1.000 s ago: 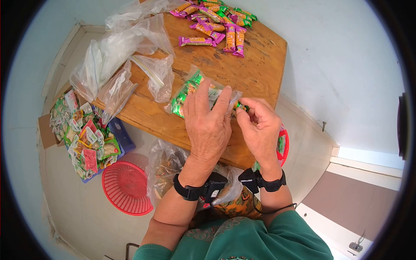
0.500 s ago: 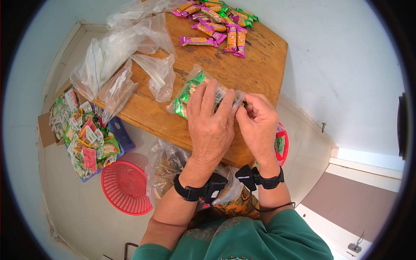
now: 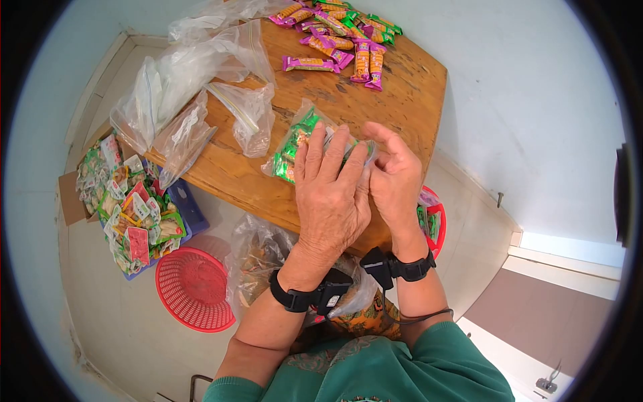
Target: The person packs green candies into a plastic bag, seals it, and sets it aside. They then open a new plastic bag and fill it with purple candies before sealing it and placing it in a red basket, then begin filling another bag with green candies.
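The clear bag (image 3: 309, 119) is lying flat on the counter (image 3: 395, 100), close to the counter's near edge and about midway along it. It's sitting at a slant, its left end nearer that edge and its right end angling further in. Green snack packets (image 3: 293, 142) with orange print are showing through the film, packed side by side and filling it out. The left hand (image 3: 331, 194) is spreading palm down over the bag's right half, fingers straight, covering it. The right hand (image 3: 395, 177) is touching the bag's right end, though its grip is hiding behind the left fingers.
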`<state>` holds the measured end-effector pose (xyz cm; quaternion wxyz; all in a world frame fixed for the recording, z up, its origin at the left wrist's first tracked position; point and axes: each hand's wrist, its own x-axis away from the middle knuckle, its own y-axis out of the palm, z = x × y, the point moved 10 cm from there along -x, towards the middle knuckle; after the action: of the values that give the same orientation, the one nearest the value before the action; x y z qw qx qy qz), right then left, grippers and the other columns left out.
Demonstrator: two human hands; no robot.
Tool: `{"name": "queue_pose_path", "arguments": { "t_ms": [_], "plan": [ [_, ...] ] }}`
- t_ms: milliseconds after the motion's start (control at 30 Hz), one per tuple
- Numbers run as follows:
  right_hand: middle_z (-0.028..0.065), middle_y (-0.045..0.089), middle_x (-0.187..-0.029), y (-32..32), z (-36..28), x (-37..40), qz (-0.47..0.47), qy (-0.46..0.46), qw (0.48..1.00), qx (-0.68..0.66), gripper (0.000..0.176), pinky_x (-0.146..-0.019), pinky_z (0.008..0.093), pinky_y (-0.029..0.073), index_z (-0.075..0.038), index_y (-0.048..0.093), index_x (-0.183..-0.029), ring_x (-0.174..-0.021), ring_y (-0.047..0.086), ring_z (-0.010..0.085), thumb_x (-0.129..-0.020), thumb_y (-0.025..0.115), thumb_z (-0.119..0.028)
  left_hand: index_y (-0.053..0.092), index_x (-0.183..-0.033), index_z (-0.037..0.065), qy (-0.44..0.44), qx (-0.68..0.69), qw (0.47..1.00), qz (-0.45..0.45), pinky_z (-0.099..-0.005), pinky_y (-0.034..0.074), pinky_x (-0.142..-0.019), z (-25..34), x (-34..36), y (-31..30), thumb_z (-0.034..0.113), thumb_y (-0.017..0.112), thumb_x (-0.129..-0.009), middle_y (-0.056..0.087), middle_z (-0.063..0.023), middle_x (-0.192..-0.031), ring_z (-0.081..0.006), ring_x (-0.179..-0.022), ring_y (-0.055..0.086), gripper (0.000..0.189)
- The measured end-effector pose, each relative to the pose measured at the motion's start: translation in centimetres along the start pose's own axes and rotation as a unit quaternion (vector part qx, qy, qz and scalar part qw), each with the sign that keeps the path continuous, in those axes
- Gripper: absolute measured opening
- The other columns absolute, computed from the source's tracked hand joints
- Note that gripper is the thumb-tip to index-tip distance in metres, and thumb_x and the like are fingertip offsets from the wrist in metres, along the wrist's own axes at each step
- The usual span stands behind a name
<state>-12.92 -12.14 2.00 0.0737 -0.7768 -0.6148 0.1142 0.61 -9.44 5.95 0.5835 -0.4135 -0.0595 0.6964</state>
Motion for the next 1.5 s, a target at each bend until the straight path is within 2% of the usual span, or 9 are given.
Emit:
{"name": "queue_pose_path", "arguments": {
  "t_ms": [67, 300, 567, 667, 800, 867, 1000, 1267, 1500],
  "plan": [
    [0.0059, 0.069, -0.089, 0.8, 1.1, -0.3, -0.016, 0.033, 0.995, -0.090, 0.030, -0.060, 0.0227, 0.047, 0.006, 0.065, -0.118, -0.071, 0.058, 0.0046, -0.088, 0.064, 0.008, 0.070, -0.120, 0.005, 0.001, 0.000, 1.000, -0.010, -0.0543, 0.033, -0.112, 0.0, 0.0, 0.1, 0.012, 0.063, -0.093, 0.062, -0.0158, -0.134, -0.0417, -0.132, 0.049, 0.029],
    [0.0054, 0.070, -0.095, 1.0, 2.2, -0.9, -0.027, 0.047, 0.995, -0.089, 0.026, -0.063, 0.0216, 0.048, 0.007, 0.066, -0.115, -0.075, 0.060, 0.0055, -0.090, 0.063, 0.007, 0.068, -0.125, 0.006, -0.010, 0.011, 0.999, -0.031, -0.0548, 0.030, -0.114, -0.4, 0.3, 0.7, 0.014, 0.059, -0.095, 0.061, -0.0141, -0.136, -0.0403, -0.135, 0.048, 0.032],
    [0.0067, 0.070, -0.097, 0.7, 1.5, -1.0, -0.143, 0.067, 0.980, -0.120, 0.033, -0.075, 0.0240, 0.054, 0.007, 0.065, -0.123, -0.086, 0.064, 0.0088, -0.091, 0.061, 0.010, 0.067, -0.121, 0.003, -0.006, 0.015, 1.000, -0.014, -0.0575, 0.030, -0.112, -0.4, 0.4, 0.5, 0.014, 0.063, -0.093, 0.059, -0.0163, -0.134, -0.0415, -0.134, 0.047, 0.031],
    [0.0057, 0.070, -0.102, 1.0, 1.8, -1.3, -0.135, 0.085, 0.978, -0.134, 0.032, -0.074, 0.0228, 0.053, 0.006, 0.066, -0.121, -0.086, 0.064, 0.0089, -0.090, 0.061, 0.011, 0.067, -0.122, 0.003, -0.004, 0.013, 1.000, -0.011, -0.0579, 0.029, -0.112, -0.4, 0.4, 0.5, 0.015, 0.063, -0.093, 0.058, -0.0168, -0.135, -0.0419, -0.134, 0.047, 0.031],
    [0.0045, 0.068, -0.106, 1.5, 2.5, -2.1, -0.145, 0.044, 0.980, -0.126, 0.030, -0.074, 0.0217, 0.052, 0.004, 0.070, -0.117, -0.086, 0.063, 0.0085, -0.089, 0.063, 0.011, 0.067, -0.121, 0.002, -0.005, 0.025, 1.000, -0.014, -0.0581, 0.029, -0.113, -0.3, 0.5, 0.5, 0.015, 0.062, -0.093, 0.058, -0.0168, -0.137, -0.0425, -0.134, 0.046, 0.031],
    [0.0030, 0.068, -0.107, 1.6, 0.7, -2.4, -0.142, -0.036, 0.982, -0.118, 0.029, -0.073, 0.0215, 0.052, 0.002, 0.072, -0.113, -0.086, 0.062, 0.0081, -0.087, 0.063, 0.012, 0.067, -0.121, 0.002, -0.004, 0.023, 1.000, -0.017, -0.0583, 0.029, -0.112, -0.3, 0.5, 0.5, 0.015, 0.062, -0.094, 0.057, -0.0179, -0.138, -0.0432, -0.135, 0.046, 0.031],
    [0.0039, 0.067, -0.108, 1.7, 1.1, -3.0, -0.170, -0.024, 0.981, -0.091, 0.030, -0.074, 0.0218, 0.051, 0.002, 0.073, -0.112, -0.088, 0.062, 0.0082, -0.085, 0.064, 0.013, 0.067, -0.121, 0.002, -0.006, 0.026, 1.000, -0.009, -0.0582, 0.029, -0.112, -0.3, 0.4, 0.4, 0.015, 0.061, -0.094, 0.055, -0.0200, -0.138, -0.0434, -0.134, 0.045, 0.031],
    [0.0042, 0.065, -0.105, 2.2, 0.1, -3.0, -0.230, -0.059, 0.970, -0.052, 0.033, -0.077, 0.0235, 0.052, 0.001, 0.073, -0.111, -0.094, 0.062, 0.0104, -0.084, 0.061, 0.015, 0.052, -0.137, -0.004, -0.016, 0.025, 0.999, 0.018, -0.0539, 0.036, -0.110, -0.8, -0.2, -0.3, 0.004, 0.069, -0.078, 0.051, -0.0251, -0.139, -0.0469, -0.134, 0.044, 0.062],
    [0.0049, 0.065, -0.104, 2.3, 0.6, -3.0, -0.188, -0.023, 0.977, -0.093, 0.029, -0.074, 0.0241, 0.051, 0.001, 0.073, -0.110, -0.090, 0.062, 0.0109, -0.085, 0.064, 0.012, 0.056, -0.130, -0.003, -0.018, -0.013, 1.000, 0.005, -0.0541, 0.036, -0.109, -1.1, 0.1, 0.3, 0.004, 0.071, -0.077, 0.051, -0.0239, -0.139, -0.0465, -0.134, 0.044, 0.055]
  ]
}}
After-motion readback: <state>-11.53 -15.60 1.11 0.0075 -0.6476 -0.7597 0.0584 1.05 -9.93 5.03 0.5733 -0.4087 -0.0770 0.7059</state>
